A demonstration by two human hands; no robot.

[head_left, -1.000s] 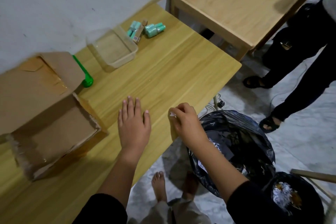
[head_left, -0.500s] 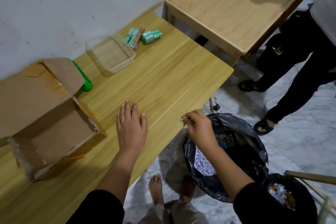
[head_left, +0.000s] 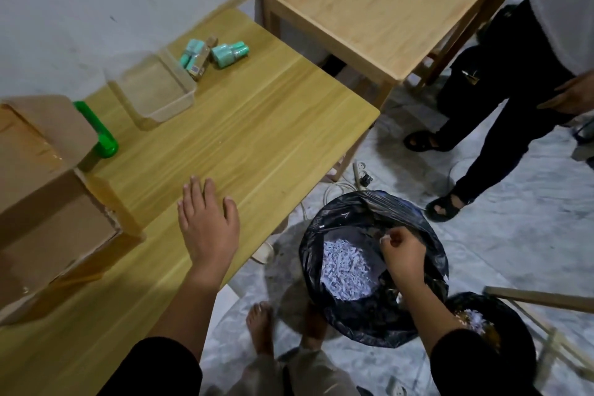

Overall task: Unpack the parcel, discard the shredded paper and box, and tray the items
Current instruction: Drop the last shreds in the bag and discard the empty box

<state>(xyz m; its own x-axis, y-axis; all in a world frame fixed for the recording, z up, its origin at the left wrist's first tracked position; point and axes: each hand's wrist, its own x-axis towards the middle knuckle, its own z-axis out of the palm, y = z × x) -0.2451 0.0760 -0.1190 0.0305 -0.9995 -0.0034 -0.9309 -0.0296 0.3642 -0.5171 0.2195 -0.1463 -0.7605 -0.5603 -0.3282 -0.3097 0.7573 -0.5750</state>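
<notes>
**Parcel unpacking: state of progress**

- Right hand [head_left: 403, 249]: held over the open mouth of the bag [head_left: 430, 270]. Its fingertips are pressed together in a pinch on what looks like a small white scrap [head_left: 384, 237], too small to be sure.
- Shred [head_left: 345, 270]: heaped inside the bag, just below and left of the pinch.
- Left hand [head_left: 209, 228]: palm down on the table [head_left: 257, 125], fingers straight and spread, holding nothing.
- Box [head_left: 48, 219]: on the table, just left of the left hand, open with a flap raised. The inside that shows looks bare. Judged emptied, not yet discarded.
- Tray [head_left: 167, 111]: clear, beyond the left hand's fingertips and well apart from them. Nothing is seen in it.
- Items: teal bottles [head_left: 229, 53] and a small pack [head_left: 194, 59] lie on the table just past the tray's far corner, farthest from both hands. Not trayed.
- Green tool [head_left: 103, 135]: beyond and left of the left hand, between the box flap and the tray.
- Also present: a second bag [head_left: 514, 325] beside the right forearm, with some shred in it; a second table [head_left: 385, 3] and a bystander's legs [head_left: 501, 106], both beyond the right hand.

**Judged done:** the parcel is unpacked and the bulk of the shred is binned.

**Judged in hand:** dropping the last scrap into the bag.

**Judged left:**
- Discarding the box.
- Moving the bottles and pack into the tray.
</notes>
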